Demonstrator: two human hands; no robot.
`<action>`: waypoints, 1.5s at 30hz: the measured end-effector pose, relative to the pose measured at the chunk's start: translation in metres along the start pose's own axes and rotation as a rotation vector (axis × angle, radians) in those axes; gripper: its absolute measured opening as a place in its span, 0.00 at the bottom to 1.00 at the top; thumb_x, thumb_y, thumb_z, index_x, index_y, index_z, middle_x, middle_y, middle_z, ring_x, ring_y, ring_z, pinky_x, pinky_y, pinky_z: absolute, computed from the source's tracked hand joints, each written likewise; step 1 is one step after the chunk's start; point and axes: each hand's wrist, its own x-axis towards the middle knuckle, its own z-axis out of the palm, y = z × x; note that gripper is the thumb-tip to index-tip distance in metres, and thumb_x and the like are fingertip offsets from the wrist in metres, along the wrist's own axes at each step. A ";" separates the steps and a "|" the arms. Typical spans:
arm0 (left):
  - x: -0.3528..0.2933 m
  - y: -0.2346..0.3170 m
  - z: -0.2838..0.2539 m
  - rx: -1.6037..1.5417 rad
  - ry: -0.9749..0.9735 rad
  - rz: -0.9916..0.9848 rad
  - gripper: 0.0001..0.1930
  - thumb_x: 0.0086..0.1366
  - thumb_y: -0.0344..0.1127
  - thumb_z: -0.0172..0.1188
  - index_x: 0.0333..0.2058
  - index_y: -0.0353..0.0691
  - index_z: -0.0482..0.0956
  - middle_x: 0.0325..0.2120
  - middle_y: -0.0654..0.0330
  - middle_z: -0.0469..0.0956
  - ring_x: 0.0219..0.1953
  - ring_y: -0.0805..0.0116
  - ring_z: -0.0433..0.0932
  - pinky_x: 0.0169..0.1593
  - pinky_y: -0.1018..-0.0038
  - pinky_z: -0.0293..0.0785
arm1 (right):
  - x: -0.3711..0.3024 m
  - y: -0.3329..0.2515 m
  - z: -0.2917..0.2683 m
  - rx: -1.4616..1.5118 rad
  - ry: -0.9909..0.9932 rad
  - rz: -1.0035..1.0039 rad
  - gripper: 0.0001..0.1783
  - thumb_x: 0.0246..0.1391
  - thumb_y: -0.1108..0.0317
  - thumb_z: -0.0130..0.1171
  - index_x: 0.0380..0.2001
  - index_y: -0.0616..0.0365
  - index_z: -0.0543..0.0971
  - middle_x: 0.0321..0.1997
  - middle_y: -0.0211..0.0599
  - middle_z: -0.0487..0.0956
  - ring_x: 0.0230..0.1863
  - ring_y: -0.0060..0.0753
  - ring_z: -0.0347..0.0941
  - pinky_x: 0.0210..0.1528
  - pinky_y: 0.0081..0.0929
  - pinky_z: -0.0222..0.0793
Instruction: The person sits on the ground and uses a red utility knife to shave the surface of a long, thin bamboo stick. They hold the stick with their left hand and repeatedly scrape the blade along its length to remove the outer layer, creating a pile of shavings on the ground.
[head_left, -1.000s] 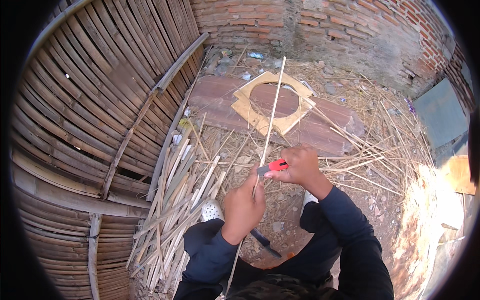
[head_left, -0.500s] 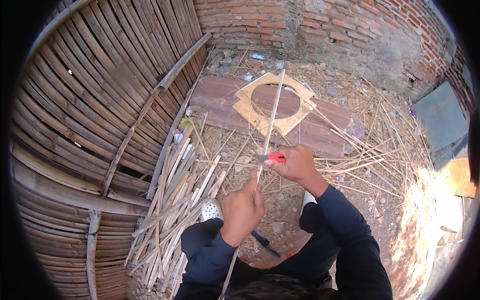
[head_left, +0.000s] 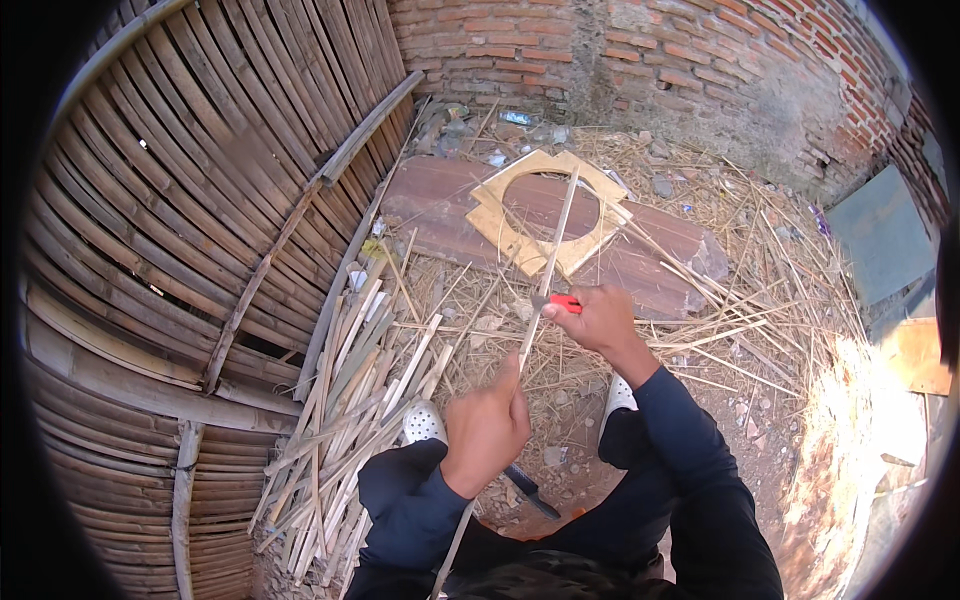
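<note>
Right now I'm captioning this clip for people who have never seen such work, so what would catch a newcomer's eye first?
At centre, the left hand grips a long thin bamboo strip while the right hand sets a red-handled knife against it. Beyond them a yellow plywood frame with a round hole lies on a reddish board. A curved wall of bamboo slats fills the left, with a heap of split strips at its foot.

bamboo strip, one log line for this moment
left hand grips bamboo strip | right hand holds red-handled knife against it
</note>
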 end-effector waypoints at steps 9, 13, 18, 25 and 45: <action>-0.003 0.002 -0.012 -0.190 -0.049 -0.106 0.22 0.59 0.30 0.53 0.54 0.34 0.72 0.15 0.46 0.73 0.18 0.47 0.75 0.24 0.56 0.70 | -0.020 -0.023 -0.007 0.069 -0.055 -0.209 0.36 0.42 0.28 0.56 0.13 0.55 0.77 0.11 0.42 0.72 0.17 0.47 0.73 0.20 0.41 0.66; -0.004 0.002 -0.006 -0.233 0.031 -0.041 0.22 0.60 0.29 0.53 0.54 0.32 0.71 0.15 0.46 0.73 0.17 0.48 0.75 0.23 0.58 0.70 | 0.005 0.013 -0.016 -0.032 0.054 -0.192 0.35 0.39 0.29 0.60 0.11 0.53 0.75 0.11 0.39 0.71 0.15 0.45 0.72 0.19 0.40 0.65; -0.009 0.007 -0.009 -0.185 0.010 -0.036 0.22 0.59 0.28 0.54 0.54 0.31 0.71 0.13 0.47 0.72 0.16 0.49 0.75 0.22 0.59 0.70 | 0.011 0.019 -0.017 -0.079 0.150 -0.330 0.35 0.40 0.29 0.59 0.11 0.54 0.75 0.11 0.39 0.72 0.16 0.45 0.71 0.20 0.39 0.64; -0.023 0.009 0.001 -0.174 -0.082 0.072 0.23 0.56 0.28 0.55 0.52 0.30 0.72 0.13 0.49 0.72 0.16 0.50 0.74 0.22 0.58 0.69 | 0.026 0.079 -0.026 -0.099 0.281 0.008 0.36 0.42 0.28 0.56 0.11 0.54 0.74 0.11 0.40 0.70 0.16 0.47 0.70 0.20 0.40 0.62; -0.013 -0.008 -0.006 -0.965 -0.175 -0.327 0.20 0.69 0.27 0.49 0.60 0.36 0.67 0.21 0.78 0.64 0.21 0.91 0.54 0.24 0.86 0.49 | -0.007 0.039 -0.019 0.159 -0.060 -0.038 0.37 0.49 0.32 0.54 0.12 0.59 0.75 0.12 0.45 0.71 0.17 0.49 0.71 0.21 0.40 0.64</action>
